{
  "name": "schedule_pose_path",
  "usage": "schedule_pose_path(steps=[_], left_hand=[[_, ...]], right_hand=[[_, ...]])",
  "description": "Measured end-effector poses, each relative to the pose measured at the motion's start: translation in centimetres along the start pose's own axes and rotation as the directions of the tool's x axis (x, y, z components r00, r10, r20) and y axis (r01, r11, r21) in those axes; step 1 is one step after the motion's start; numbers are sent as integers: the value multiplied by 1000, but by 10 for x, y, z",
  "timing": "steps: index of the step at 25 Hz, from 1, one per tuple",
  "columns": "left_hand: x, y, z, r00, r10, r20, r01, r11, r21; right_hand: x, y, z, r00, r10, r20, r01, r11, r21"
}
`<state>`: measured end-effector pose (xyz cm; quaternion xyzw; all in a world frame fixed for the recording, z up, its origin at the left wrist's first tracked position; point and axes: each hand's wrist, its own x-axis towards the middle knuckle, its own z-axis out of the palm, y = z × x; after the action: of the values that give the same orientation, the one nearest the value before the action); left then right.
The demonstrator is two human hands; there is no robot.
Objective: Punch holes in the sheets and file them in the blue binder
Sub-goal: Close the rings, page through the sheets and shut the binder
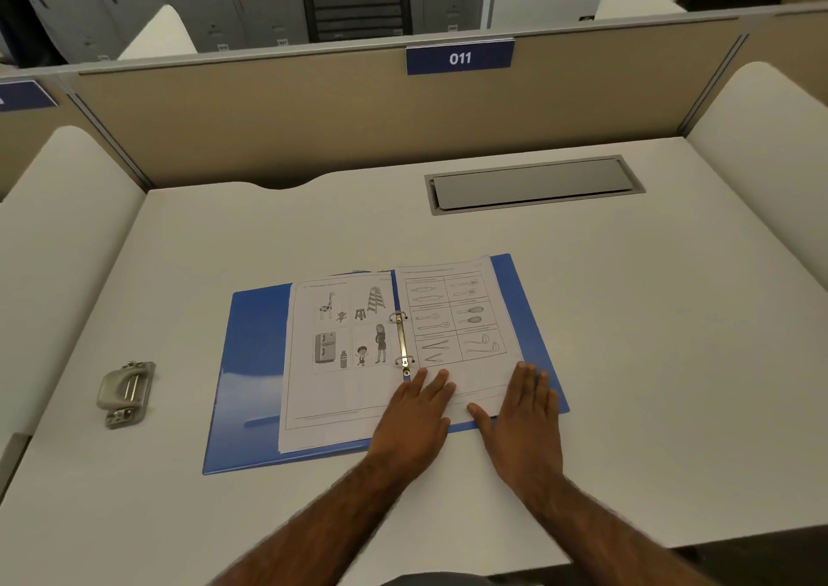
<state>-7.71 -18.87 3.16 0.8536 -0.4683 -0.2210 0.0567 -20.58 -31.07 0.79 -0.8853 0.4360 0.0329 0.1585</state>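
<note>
The blue binder (pixel 251 361) lies open and flat in the middle of the desk. Its metal rings (pixel 402 343) are closed through two printed sheets. The left sheet (pixel 336 361) shows pictures of a giraffe, a ladder and a fridge. The right sheet (pixel 461 316) shows a grid of utensils. My left hand (pixel 419 411) rests flat, fingers spread, on the lower edge of the sheets just below the rings. My right hand (pixel 524 411) lies flat on the lower right corner of the right sheet. A grey metal hole punch (pixel 126 392) stands apart on the desk, far left.
A grey cable hatch (pixel 533 184) is set into the white desk (pixel 649 339) at the back right. Beige partition walls (pixel 313 124) close off the back, with a blue "011" sign (pixel 459 57). White rounded side panels flank the desk.
</note>
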Motion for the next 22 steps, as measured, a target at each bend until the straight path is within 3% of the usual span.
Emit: schedule_pose_path(steps=[3,6,7,9,11,12,14,16,18,20,22], left_hand=[[-1,2,-1,1000,-12,-5,12,1000,1],[-1,3,1,999,-12,-35,12,1000,0],[-1,3,1,999,-7,-48,7,1000,-1],[-2,2,1,998,2,-57,-3,1000,-22],[-4,2,-3,998,0,-63,-4,997,-71],[-5,3,-8,997,-17,-71,6,989,-150],[-5,9,-25,983,-135,-125,63,884,-464],[1,13,-53,928,-355,-115,118,571,-813],[12,10,-82,888,-459,-18,128,284,-950],[21,4,-102,879,-477,-6,123,240,-963],[24,-4,-111,855,-515,-53,132,316,-940]], right_hand=[[2,-1,4,999,-34,-14,34,999,-2],[7,-6,1,998,-46,-54,55,979,195],[8,-9,-2,998,-40,-57,58,936,349],[9,-22,-13,1000,-2,4,-1,718,696],[14,-38,-27,997,76,29,-65,528,847],[18,-44,-34,992,126,21,-83,512,855],[25,-53,-46,989,128,-81,-16,619,785],[21,-63,-54,983,-5,-186,132,722,679],[11,-72,-53,957,-177,-232,277,796,537],[1,-79,-48,921,-296,-254,379,831,406],[-6,-86,-47,888,-386,-250,455,814,361]])
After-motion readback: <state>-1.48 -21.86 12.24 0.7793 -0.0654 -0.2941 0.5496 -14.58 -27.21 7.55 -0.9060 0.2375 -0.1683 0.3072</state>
